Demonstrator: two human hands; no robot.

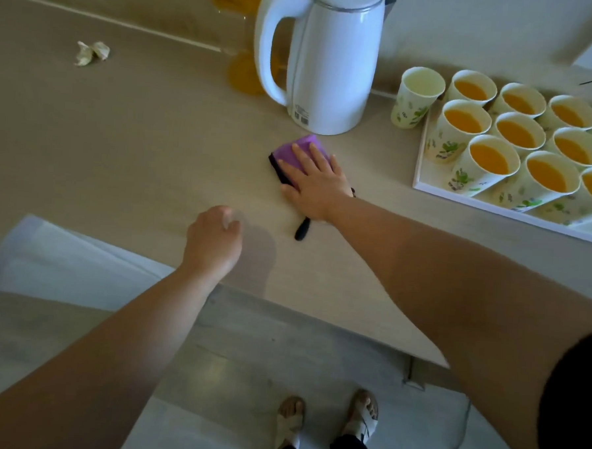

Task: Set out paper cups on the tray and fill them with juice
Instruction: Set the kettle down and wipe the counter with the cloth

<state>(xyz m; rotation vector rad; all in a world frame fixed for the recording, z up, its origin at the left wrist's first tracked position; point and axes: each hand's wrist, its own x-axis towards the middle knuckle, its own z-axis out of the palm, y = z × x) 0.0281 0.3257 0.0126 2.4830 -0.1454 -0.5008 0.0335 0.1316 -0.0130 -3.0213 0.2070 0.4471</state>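
Observation:
A white tray at the right holds several paper cups printed with green leaves and filled with orange juice. One empty cup stands on the counter just left of the tray. My right hand presses flat, fingers straight, on a folded purple cloth on the counter in front of the kettle. My left hand hovers over the counter's front part with fingers loosely curled, holding nothing.
A white electric kettle stands at the back, with a glass jug of orange juice behind it. A black handle pokes out under my right wrist. A crumpled paper scrap lies far left. The counter edge runs below my arms.

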